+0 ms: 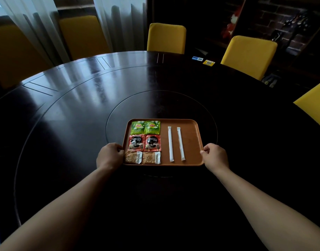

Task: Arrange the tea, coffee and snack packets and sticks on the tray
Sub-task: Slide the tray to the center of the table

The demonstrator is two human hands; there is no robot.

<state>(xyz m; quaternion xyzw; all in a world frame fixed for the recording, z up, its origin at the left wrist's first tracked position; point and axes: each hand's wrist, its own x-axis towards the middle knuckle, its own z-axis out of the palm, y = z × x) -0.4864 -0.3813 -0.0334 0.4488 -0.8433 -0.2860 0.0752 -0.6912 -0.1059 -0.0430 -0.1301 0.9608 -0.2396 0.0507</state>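
A brown tray (189, 142) sits on a dark round table (83, 105). The left hand (109, 156) grips its left edge, the right hand (214, 155) its right edge, both near the front corners. Along the left side lie two green tea packets (145, 127) at the back edge, two red coffee packets (144, 143) in the middle, and two snack packets (142, 157) at the front edge. Two white sticks (175, 144) lie side by side on the right half.

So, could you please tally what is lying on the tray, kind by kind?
Tea packets: 2
Coffee packets: 2
Snack packets: 2
Sticks: 2
Total: 8
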